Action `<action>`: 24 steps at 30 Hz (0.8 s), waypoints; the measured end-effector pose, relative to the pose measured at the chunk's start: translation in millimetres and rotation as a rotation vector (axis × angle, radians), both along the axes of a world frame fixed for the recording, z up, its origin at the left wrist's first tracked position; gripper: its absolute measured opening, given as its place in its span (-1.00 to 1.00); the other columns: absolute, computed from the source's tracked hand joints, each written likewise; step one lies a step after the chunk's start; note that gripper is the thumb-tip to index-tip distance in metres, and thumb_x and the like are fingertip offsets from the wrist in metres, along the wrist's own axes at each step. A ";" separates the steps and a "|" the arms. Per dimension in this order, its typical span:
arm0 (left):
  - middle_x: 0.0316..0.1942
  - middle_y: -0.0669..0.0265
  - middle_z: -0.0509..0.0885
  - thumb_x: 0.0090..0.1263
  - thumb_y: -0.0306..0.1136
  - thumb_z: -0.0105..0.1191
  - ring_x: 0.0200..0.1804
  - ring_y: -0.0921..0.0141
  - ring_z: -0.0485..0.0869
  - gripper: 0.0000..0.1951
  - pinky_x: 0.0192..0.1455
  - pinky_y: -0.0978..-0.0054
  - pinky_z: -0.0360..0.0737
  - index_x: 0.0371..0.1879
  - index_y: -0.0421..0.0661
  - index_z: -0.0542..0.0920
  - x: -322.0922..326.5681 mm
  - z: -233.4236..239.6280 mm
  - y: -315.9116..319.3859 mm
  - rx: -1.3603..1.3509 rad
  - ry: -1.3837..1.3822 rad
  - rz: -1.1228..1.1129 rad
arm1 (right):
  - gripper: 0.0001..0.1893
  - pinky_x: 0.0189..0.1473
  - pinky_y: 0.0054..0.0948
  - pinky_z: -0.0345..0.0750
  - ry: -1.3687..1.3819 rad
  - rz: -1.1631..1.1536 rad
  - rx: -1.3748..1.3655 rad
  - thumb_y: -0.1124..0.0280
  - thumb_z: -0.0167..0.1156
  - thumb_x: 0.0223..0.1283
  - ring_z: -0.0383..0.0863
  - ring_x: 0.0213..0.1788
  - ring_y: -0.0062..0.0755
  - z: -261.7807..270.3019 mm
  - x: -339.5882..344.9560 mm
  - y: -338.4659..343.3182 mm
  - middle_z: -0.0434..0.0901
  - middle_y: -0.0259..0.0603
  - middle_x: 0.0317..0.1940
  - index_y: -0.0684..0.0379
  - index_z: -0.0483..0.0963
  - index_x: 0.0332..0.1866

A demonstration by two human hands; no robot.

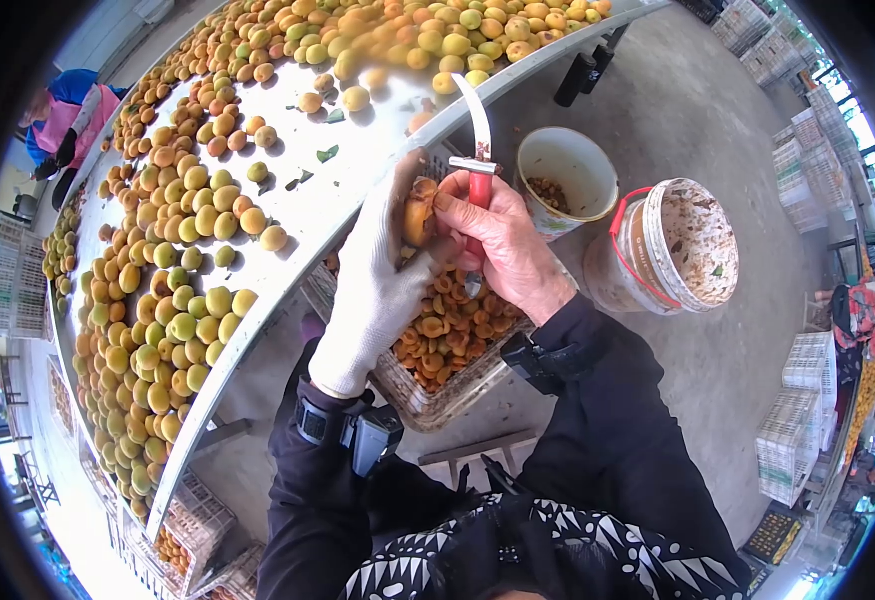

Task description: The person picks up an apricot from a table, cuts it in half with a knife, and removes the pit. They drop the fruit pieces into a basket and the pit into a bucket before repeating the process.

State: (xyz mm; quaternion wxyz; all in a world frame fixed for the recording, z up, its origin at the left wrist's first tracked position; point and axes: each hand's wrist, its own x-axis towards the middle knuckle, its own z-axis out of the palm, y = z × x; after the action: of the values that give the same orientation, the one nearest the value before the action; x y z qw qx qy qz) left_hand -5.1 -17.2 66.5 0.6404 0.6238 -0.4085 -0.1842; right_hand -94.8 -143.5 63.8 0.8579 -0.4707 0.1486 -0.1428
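My left hand (381,281), in a white knitted glove with a dirty thumb and fingertips, holds an apricot (419,211) with brown, broken flesh. My bare right hand (494,244) grips the red handle of a curved knife (479,127), its blade pointing up and away from me. The right thumb and fingertip touch the apricot's side. Beneath both hands, a dirty plastic crate (437,412) holds many opened apricot pieces (441,334). Whole yellow, green and orange apricots (197,330) lie across the white table (295,255) at the left and front.
Right of the crate stand a white bucket (595,165) with scraps inside and a stained bucket (655,247) with a red handle. The table's raised metal edge runs close beside my left hand. A co-worker (70,124) is at the far left; stacked crates (794,420) stand at the right.
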 end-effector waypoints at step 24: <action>-0.03 0.19 0.67 -0.01 -0.18 0.53 0.01 0.38 0.64 -0.30 0.13 0.41 0.56 0.11 -0.21 0.50 -1.6 10.6 17.9 0.145 -0.044 0.037 | -0.61 -0.40 -0.77 0.43 0.023 0.181 -0.205 0.25 0.39 0.21 0.49 -0.35 -0.82 25.7 -10.6 -1.5 0.56 -0.47 -0.24 0.20 0.49 0.05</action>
State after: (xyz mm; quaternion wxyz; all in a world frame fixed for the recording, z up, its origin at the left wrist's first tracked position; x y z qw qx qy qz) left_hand -6.8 0.7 77.1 0.5879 0.6796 -0.3965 -0.1879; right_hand -105.3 -145.0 89.5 0.8128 -0.5691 0.0998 -0.0740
